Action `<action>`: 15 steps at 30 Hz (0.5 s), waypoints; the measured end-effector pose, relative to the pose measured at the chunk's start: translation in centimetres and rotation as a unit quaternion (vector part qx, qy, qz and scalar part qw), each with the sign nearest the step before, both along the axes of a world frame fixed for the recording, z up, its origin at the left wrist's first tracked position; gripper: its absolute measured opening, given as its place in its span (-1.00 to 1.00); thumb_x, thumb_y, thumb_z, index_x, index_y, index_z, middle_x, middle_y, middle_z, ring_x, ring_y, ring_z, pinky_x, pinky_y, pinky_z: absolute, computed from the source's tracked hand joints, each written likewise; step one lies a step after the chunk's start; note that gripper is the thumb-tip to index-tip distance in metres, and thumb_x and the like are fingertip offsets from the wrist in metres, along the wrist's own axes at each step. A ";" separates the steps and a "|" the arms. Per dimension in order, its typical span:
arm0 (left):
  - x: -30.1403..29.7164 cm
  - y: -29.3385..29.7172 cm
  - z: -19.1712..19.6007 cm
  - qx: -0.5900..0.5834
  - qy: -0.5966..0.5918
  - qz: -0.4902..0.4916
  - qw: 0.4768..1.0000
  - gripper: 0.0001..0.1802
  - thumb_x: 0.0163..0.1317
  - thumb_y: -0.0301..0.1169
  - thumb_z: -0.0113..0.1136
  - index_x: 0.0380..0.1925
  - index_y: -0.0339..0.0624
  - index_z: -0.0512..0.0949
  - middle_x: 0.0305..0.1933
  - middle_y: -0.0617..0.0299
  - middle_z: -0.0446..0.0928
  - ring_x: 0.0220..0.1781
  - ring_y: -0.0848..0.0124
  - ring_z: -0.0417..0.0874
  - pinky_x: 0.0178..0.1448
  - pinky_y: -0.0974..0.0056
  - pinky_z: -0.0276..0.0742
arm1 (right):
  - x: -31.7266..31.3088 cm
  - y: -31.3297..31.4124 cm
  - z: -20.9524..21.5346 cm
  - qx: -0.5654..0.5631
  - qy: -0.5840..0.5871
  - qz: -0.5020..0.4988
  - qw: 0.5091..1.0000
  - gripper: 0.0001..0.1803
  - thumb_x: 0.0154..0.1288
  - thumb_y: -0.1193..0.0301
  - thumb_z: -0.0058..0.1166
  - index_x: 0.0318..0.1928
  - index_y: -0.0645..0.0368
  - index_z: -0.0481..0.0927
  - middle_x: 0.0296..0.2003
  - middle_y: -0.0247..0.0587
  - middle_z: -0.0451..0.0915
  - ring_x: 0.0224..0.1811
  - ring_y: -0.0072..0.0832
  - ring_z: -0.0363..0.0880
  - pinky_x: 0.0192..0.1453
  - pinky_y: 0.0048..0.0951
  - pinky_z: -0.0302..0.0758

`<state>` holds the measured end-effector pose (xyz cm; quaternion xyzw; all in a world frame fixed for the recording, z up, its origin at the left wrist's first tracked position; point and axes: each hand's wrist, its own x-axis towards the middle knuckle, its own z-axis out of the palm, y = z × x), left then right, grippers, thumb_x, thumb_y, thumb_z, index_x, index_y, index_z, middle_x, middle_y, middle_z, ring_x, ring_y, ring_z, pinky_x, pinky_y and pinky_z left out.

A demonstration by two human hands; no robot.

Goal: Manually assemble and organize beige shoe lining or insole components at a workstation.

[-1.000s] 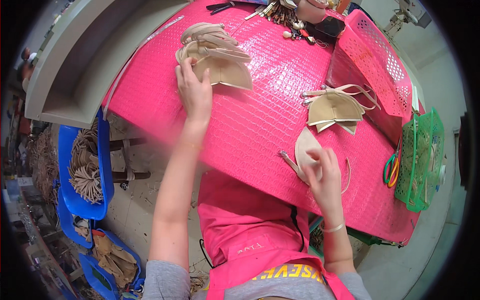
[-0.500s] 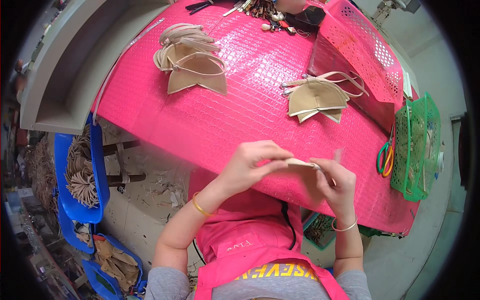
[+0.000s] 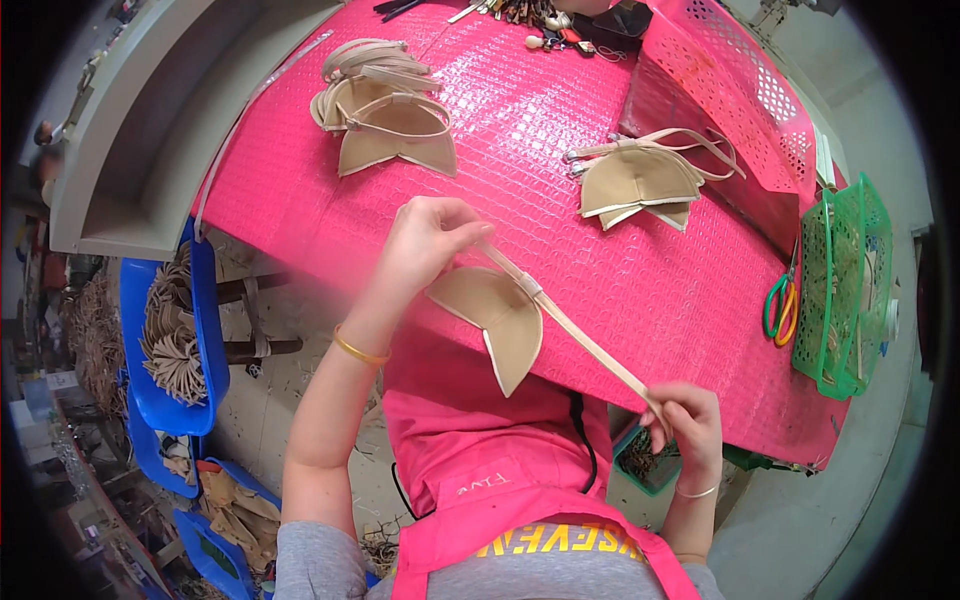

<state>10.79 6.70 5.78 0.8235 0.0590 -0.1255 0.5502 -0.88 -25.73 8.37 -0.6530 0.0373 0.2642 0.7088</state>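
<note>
My left hand [image 3: 430,238] pinches one end of a pale beige strap [image 3: 590,345]. The other end is between the closed fingers of my right hand [image 3: 685,425], lower and to the right. Stretched taut, the strap slants down across the near table edge. It passes through a small loop on a tan, two-lobed heel piece [image 3: 515,335] with a white edge, which hangs below it. Similar heel pieces with straps lie on the table: a stack [image 3: 390,125] at the far left and a smaller pile [image 3: 640,185] at the right.
A pink sheet covers the table [image 3: 520,140]. At the right are a pink perforated basket [image 3: 735,100], a green basket [image 3: 845,285] and green-and-orange-handled scissors [image 3: 780,310]. Blue bins [image 3: 205,370] with tan parts stand at left below a grey shelf [image 3: 150,130]. Dark bits and cords lie at the far edge.
My hands have moved apart, the left up and leftward, the right downward. The strap between them is now drawn out straight, and the heel piece hangs in plain view.
</note>
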 end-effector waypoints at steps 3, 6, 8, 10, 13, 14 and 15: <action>0.1 0.1 -0.7 -0.148 0.006 -0.014 0.989 -0.81 0.09 -0.42 0.10 -0.39 -0.35 0.53 -0.58 0.31 0.46 -0.64 0.65 0.39 -0.58 0.56 0.29 | -0.2 1.8 1.7 0.069 -0.082 0.026 0.994 -0.79 0.05 0.62 -0.09 -0.26 0.43 0.51 -0.43 -0.04 0.57 -0.48 -0.46 0.57 -0.46 -0.58 0.46; -0.5 0.7 -0.5 -0.210 0.025 -0.029 0.977 -0.80 0.13 -0.43 0.05 -0.33 -0.36 0.52 -0.53 0.28 0.48 -0.62 0.63 0.43 -0.54 0.56 0.33 | 3.3 5.1 2.9 -0.085 -0.264 0.173 0.945 -0.85 -0.13 0.59 0.06 -0.43 0.28 0.58 -0.46 -0.19 0.55 -0.37 -0.38 0.54 -0.28 -0.46 0.44; -1.0 0.7 -0.2 -0.238 0.039 -0.024 0.970 -0.80 0.14 -0.43 0.04 -0.33 -0.36 0.52 -0.53 0.27 0.48 -0.62 0.62 0.43 -0.53 0.56 0.35 | 5.0 9.1 1.8 -0.153 -0.350 0.109 0.918 -0.87 -0.04 0.55 0.03 -0.39 0.24 0.54 -0.44 -0.24 0.50 -0.36 -0.42 0.48 -0.28 -0.50 0.38; -1.3 0.6 0.2 -0.267 0.053 -0.022 0.962 -0.81 0.14 -0.44 0.03 -0.33 -0.36 0.51 -0.52 0.26 0.48 -0.61 0.61 0.43 -0.52 0.55 0.36 | 6.7 12.5 -0.1 -0.121 -0.353 0.070 0.925 -0.87 0.00 0.53 0.01 -0.36 0.25 0.52 -0.42 -0.23 0.50 -0.34 -0.43 0.46 -0.27 -0.51 0.36; -1.9 0.5 -0.1 -0.352 0.059 -0.012 0.934 -0.81 0.15 -0.45 0.02 -0.33 -0.37 0.50 -0.51 0.24 0.49 -0.60 0.59 0.43 -0.50 0.55 0.38 | 7.8 14.5 -2.3 -0.025 -0.146 0.057 0.987 -0.86 0.10 0.48 -0.03 -0.31 0.27 0.49 -0.48 -0.27 0.49 -0.42 -0.54 0.44 -0.35 -0.55 0.35; -1.9 0.6 0.0 -0.350 0.057 -0.012 0.935 -0.81 0.15 -0.45 0.02 -0.33 -0.37 0.50 -0.51 0.24 0.49 -0.60 0.59 0.43 -0.50 0.55 0.38 | 7.9 14.6 -2.7 -0.043 -0.133 0.057 0.989 -0.86 0.14 0.47 -0.05 -0.32 0.28 0.49 -0.51 -0.31 0.48 -0.45 -0.60 0.42 -0.38 -0.57 0.34; -2.1 0.7 -0.1 -0.367 0.062 -0.011 0.928 -0.81 0.15 -0.46 0.01 -0.32 -0.37 0.50 -0.51 0.25 0.48 -0.60 0.58 0.43 -0.50 0.55 0.38 | 7.8 14.6 -3.0 -0.063 -0.117 0.059 0.989 -0.85 0.17 0.45 -0.08 -0.32 0.29 0.49 -0.54 -0.35 0.47 -0.48 -0.66 0.40 -0.40 -0.60 0.34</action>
